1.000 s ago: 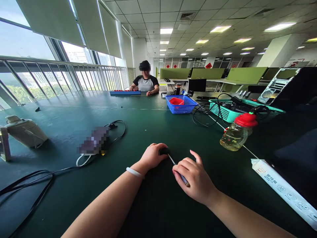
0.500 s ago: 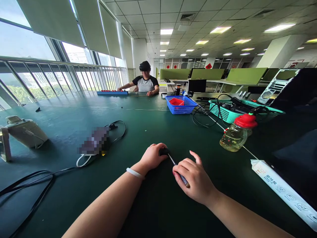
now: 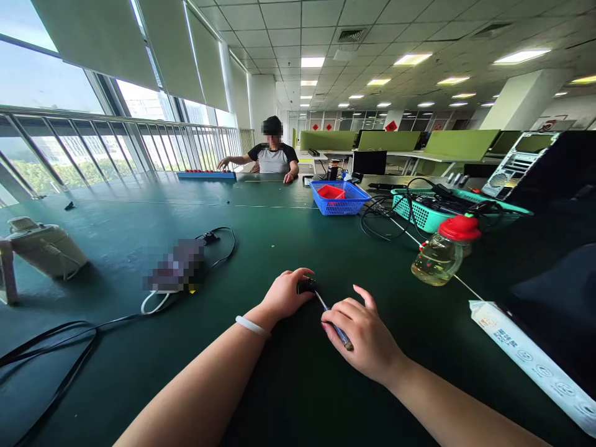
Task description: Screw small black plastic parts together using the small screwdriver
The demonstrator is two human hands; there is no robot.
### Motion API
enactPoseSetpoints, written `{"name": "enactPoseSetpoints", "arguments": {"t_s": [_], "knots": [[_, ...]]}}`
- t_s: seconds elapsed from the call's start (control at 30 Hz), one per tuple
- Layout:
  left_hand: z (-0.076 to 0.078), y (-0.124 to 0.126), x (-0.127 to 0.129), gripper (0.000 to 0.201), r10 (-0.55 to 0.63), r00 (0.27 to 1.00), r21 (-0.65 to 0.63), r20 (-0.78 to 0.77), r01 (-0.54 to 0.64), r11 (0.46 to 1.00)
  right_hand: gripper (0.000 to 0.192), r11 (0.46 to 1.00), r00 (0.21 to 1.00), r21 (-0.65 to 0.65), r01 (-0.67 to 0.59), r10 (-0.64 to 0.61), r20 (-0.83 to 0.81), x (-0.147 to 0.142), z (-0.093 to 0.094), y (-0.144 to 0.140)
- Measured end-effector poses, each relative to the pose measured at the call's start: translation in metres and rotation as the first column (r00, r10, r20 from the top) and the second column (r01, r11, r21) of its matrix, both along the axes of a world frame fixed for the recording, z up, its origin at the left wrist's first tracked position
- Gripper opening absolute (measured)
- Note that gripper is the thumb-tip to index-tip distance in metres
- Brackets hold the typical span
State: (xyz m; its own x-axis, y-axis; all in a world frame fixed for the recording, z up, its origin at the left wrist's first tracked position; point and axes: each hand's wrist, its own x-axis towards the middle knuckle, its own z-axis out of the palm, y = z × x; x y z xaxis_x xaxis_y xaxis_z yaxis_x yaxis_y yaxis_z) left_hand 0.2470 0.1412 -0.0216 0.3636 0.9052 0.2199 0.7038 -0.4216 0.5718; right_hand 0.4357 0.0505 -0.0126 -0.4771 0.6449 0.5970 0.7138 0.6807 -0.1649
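My left hand (image 3: 284,293) rests on the dark green table (image 3: 288,242) and grips a small black part (image 3: 307,286). My right hand (image 3: 361,332) pinches a thin screwdriver (image 3: 333,320), whose metal tip meets the black part. Both hands lie close together near the table's front edge. A white band circles my left wrist. What the black part is, I cannot make out.
A red-capped bottle (image 3: 444,251) lies to the right, a white paper sleeve (image 3: 526,357) beyond it. Blue basket (image 3: 339,197), teal basket (image 3: 428,208) with cables behind. A blurred object (image 3: 177,266) with cord at left, a white device (image 3: 44,248) far left. A person (image 3: 272,155) sits opposite.
My hands have barely shifted. The person across the table slid the blue tray to the left and stretched an arm over it.
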Motion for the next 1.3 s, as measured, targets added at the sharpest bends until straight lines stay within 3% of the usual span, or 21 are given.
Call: {"name": "enactPoseSetpoints", "arguments": {"t_s": [0.47,0.77,0.97,1.3], "knots": [[0.003,-0.003,0.000,0.048,-0.016,1.000,0.016,-0.004,0.016,1.000,0.015,1.000,0.999,-0.003,-0.011,0.011,-0.051,0.003,-0.001,0.003],[0.002,-0.002,0.000,0.054,-0.026,0.999,0.001,-0.026,0.026,1.000,0.015,0.995,0.982,-0.104,0.015,-0.034,-0.187,0.007,-0.005,0.010],[0.002,-0.001,-0.001,0.055,-0.078,0.997,-0.004,-0.016,0.078,0.997,0.015,0.980,0.901,-0.196,-0.029,-0.059,-0.429,0.014,-0.009,0.019],[0.005,-0.002,0.000,0.050,-0.112,0.993,-0.003,-0.047,0.112,0.994,0.028,0.908,0.732,-0.411,0.077,-0.331,-0.595,0.024,-0.022,0.036]]}}
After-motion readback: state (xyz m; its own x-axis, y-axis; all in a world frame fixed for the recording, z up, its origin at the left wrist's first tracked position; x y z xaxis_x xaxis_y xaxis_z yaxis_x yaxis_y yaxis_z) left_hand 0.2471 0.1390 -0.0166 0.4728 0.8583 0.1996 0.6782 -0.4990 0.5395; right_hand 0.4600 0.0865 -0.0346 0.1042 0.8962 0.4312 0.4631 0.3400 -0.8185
